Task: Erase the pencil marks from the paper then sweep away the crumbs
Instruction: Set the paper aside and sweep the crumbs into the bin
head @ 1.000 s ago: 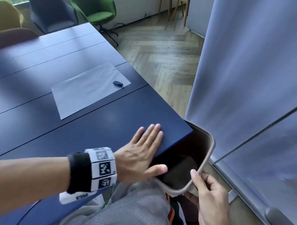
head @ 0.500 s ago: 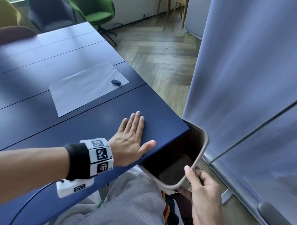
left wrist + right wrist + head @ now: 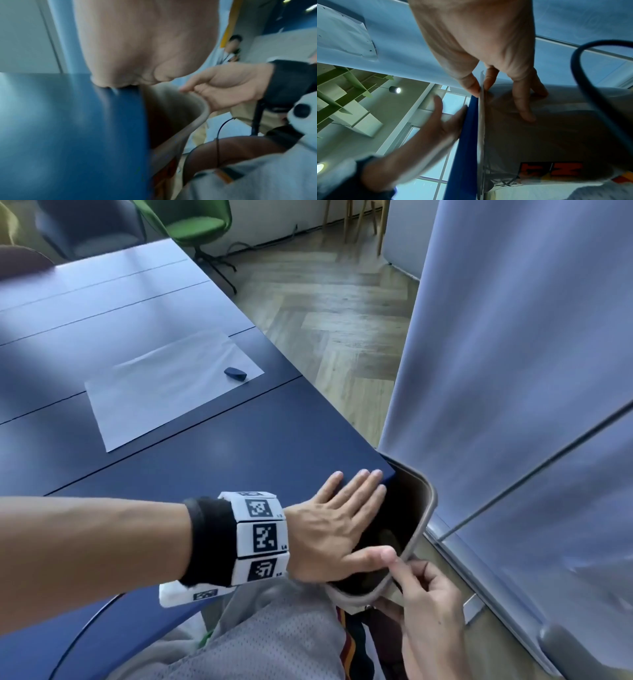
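On the far left of the head view, the white paper [image 3: 171, 385] lies flat on the dark blue table [image 3: 239, 453], with a small dark eraser [image 3: 235, 373] resting on its right corner, well apart from both of your hands. No pencil marks or crumbs can be made out on the sheet or the tabletop at this sharpness.

Nearer the middle, your left hand [image 3: 337, 529] lies palm down at the table's near right corner, fingers straight and close together, holding nothing; the fingertips reach the corner's edge and the thumb juts out over the open mouth of the bin [image 3: 430, 501]. A black wrist strap with white marker blocks [image 3: 260, 534] circles that wrist.

To the right, the grey bin sits tucked against and just below the table corner, its dark inside facing up. Your right hand [image 3: 428, 601] grips the bin's near rim, thumb on the inside of the lip and fingers curled against the outer wall, as the right wrist view shows [image 3: 489, 75].

Farther right stands a pale glass partition [image 3: 513, 337].
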Demonstrator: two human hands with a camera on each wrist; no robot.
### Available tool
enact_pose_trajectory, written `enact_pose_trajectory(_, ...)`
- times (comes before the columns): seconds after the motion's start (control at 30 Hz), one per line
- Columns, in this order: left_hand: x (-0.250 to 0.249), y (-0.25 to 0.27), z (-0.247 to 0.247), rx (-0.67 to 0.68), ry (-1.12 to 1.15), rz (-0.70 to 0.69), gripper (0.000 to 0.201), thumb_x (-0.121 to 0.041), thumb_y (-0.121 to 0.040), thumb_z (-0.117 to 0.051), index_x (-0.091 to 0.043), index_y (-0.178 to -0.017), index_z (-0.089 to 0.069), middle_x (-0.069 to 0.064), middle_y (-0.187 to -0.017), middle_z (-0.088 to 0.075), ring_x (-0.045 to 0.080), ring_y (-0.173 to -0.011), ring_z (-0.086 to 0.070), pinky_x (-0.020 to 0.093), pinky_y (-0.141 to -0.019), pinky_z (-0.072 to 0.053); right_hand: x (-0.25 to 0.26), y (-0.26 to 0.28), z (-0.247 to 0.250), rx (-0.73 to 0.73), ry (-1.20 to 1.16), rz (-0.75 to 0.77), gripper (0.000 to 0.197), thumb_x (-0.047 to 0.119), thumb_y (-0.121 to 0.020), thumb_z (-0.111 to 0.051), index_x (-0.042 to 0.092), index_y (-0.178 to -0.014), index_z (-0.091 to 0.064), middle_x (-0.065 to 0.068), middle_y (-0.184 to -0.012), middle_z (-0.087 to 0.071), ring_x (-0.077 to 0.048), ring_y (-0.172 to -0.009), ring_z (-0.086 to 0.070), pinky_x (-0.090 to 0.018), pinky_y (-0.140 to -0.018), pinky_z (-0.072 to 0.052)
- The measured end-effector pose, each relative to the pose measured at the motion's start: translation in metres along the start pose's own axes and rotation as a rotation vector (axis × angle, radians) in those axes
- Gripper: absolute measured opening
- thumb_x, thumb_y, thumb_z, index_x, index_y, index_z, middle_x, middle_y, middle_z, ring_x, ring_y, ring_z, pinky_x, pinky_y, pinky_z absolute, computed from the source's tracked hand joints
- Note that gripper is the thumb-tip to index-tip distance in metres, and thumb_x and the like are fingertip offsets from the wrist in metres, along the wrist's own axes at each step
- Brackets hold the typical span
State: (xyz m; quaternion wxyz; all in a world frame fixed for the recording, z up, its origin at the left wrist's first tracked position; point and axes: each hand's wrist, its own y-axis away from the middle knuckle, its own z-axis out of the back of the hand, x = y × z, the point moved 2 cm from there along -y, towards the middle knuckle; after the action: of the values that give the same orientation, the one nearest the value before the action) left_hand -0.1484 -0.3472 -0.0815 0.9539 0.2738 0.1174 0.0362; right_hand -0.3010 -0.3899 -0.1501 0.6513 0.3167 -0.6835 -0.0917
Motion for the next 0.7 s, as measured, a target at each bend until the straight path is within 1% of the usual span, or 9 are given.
enact_pose_trajectory(0.07, -0.017, -0.004, 0.014, 0.008, 0.098, -0.123, 0.086, -0.068, -0.095, -0.013, -0.014, -0.151, 0.025, 0.000, -0.155, 0.036, 0.007, -0.140, 0.034, 0.036, -0.119, 0.016, 0.004, -0.001, 0.002, -0.019, -0.017, 0.000, 0.042, 0.026, -0.076, -0.074, -0.012, -0.078, -0.054, -0.020, -0.081, -0.068, -0.019, -0.062, -0.066, -0.048, -0.067, -0.060)
enact_pose_trajectory(0.1, -0.015, -0.008, 0.025, -0.026, 0.106, -0.093, 0.086, -0.066, -0.096, -0.018, -0.015, -0.151, 0.025, 0.000, -0.155, 0.036, 0.009, -0.142, 0.033, 0.037, -0.120, 0.014, 0.005, -0.004, 0.006, -0.031, -0.022, 0.000, 0.039, 0.024, -0.079, -0.072, -0.010, -0.077, -0.053, -0.021, -0.081, -0.066, -0.020, -0.062, -0.066, -0.047, -0.064, -0.060)
enact_pose_trajectory(0.2, 0.020, -0.019, 0.058, -0.050, -0.008, 0.193, 0.092, -0.068, -0.094, -0.027, -0.016, -0.152, 0.024, 0.005, -0.154, 0.039, 0.022, -0.144, 0.029, 0.051, -0.121, 0.002, 0.008, -0.022, 0.021, -0.085, -0.027, -0.050, 0.024, 0.007, -0.088, -0.065, 0.002, -0.071, -0.048, -0.016, -0.070, -0.057, -0.017, -0.052, -0.064, -0.048, -0.064, -0.059)
enact_pose_trajectory(0.3, 0.050, -0.021, 0.070, 0.147, -0.126, 0.444, 0.099, -0.075, -0.088, -0.035, -0.027, -0.151, 0.024, 0.008, -0.155, 0.036, 0.037, -0.147, 0.016, 0.059, -0.115, -0.018, 0.011, -0.057, 0.030, -0.091, -0.031, -0.085, 0.015, -0.001, -0.087, -0.063, 0.005, -0.081, -0.050, -0.015, -0.076, -0.054, -0.022, -0.060, -0.062, -0.047, -0.062, -0.058)
enact_pose_trajectory(0.37, 0.055, -0.020, 0.069, 0.211, -0.159, 0.458, 0.102, -0.076, -0.087, -0.038, -0.030, -0.149, 0.028, 0.011, -0.158, 0.029, 0.043, -0.148, 0.004, 0.058, -0.109, -0.028, 0.008, -0.092, 0.031, -0.119, -0.022, -0.104, 0.022, -0.010, -0.085, -0.060, 0.006, -0.096, -0.050, -0.017, -0.083, -0.055, -0.027, -0.070, -0.058, -0.050, -0.063, -0.057)
enact_pose_trajectory(0.47, 0.059, -0.019, 0.061, 0.170, -0.130, 0.418, 0.102, -0.073, -0.088, -0.040, -0.028, -0.149, 0.029, 0.015, -0.159, 0.024, 0.046, -0.147, -0.001, 0.054, -0.104, -0.036, -0.002, -0.146, 0.031, -0.201, 0.029, -0.151, 0.036, -0.019, -0.082, -0.050, 0.007, -0.106, -0.049, -0.014, -0.086, -0.053, -0.026, -0.070, -0.055, -0.062, -0.072, -0.054)
enact_pose_trajectory(0.5, 0.061, -0.018, 0.058, 0.143, -0.120, 0.409, 0.102, -0.072, -0.088, -0.040, -0.028, -0.150, 0.028, 0.014, -0.160, 0.023, 0.045, -0.147, -0.001, 0.052, -0.102, -0.038, -0.005, -0.163, 0.031, -0.225, 0.047, -0.176, 0.035, -0.021, -0.081, -0.046, 0.007, -0.102, -0.050, -0.013, -0.081, -0.052, -0.024, -0.068, -0.052, -0.062, -0.075, -0.053)
enact_pose_trajectory(0.6, 0.067, -0.019, 0.054, 0.094, -0.101, 0.389, 0.103, -0.072, -0.086, -0.043, -0.030, -0.150, 0.027, 0.011, -0.160, 0.022, 0.041, -0.148, -0.002, 0.046, -0.101, -0.040, -0.020, -0.211, 0.032, -0.287, 0.082, -0.256, 0.032, -0.024, -0.079, -0.036, 0.004, -0.085, -0.051, -0.011, -0.070, -0.045, -0.024, -0.065, -0.046, -0.052, -0.069, -0.050)
enact_pose_trajectory(0.7, 0.066, -0.020, 0.054, 0.128, -0.086, 0.400, 0.102, -0.072, -0.086, -0.042, -0.033, -0.148, 0.031, 0.009, -0.158, 0.029, 0.040, -0.149, 0.004, 0.043, -0.105, -0.037, -0.046, -0.249, 0.037, -0.356, 0.075, -0.299, 0.027, -0.025, -0.076, -0.035, -0.003, -0.079, -0.049, -0.014, -0.068, -0.045, -0.025, -0.066, -0.047, -0.060, -0.083, -0.048)
